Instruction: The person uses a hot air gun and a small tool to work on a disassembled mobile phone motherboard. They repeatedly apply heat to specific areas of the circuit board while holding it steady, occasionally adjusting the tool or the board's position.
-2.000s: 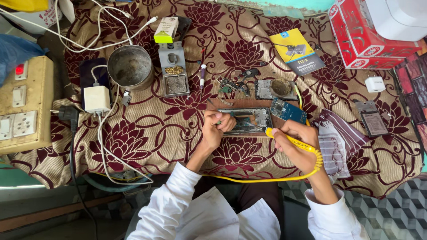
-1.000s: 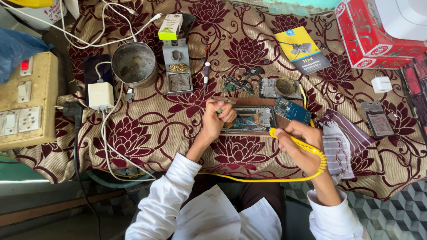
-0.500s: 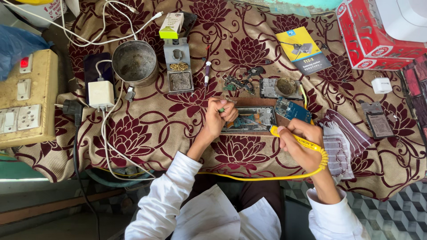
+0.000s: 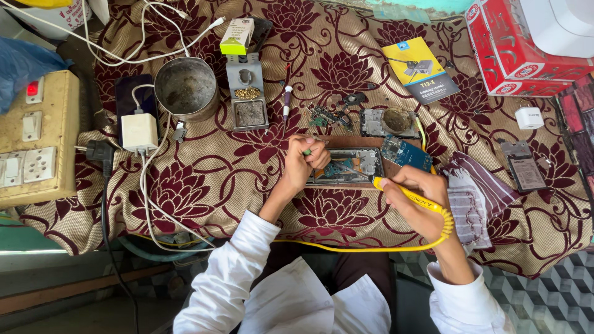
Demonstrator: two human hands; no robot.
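A slim yellow-handled soldering iron (image 4: 409, 196) is gripped pen-fashion by the fingers (image 4: 396, 184) of the right hand (image 4: 421, 204), which are closed around the front of the handle. Its long axis runs from lower right to upper left, and the thin metal tip is pointed at the opened phone with its exposed silvery frame (image 4: 346, 166), which lies just up and to the left of those fingers. Whether the tip is touching the phone cannot be told. The fingers (image 4: 311, 154) of the left hand (image 4: 303, 164) are curled shut on a small green-tipped item (image 4: 306, 151), too small to identify, and this hand is rested against the phone's left end. The phone is thus held between the two hands, long axis across the view; the left hand is the nearer, being in contact with it.

A coiled yellow cord (image 4: 371, 247) is trailed from the iron's rear around the right wrist. Just beyond the phone, a blue circuit board (image 4: 405, 152), a small round tin (image 4: 396, 120) and loose dark parts (image 4: 331, 115) are laid. Farther out on the maroon-flowered cloth covering the desk (image 4: 204, 179), a grey soldering stand with brass wool (image 4: 247, 89), a dull metal bowl (image 4: 185, 86), a white charger block (image 4: 138, 132) and a striped rag (image 4: 473, 198) are seen.
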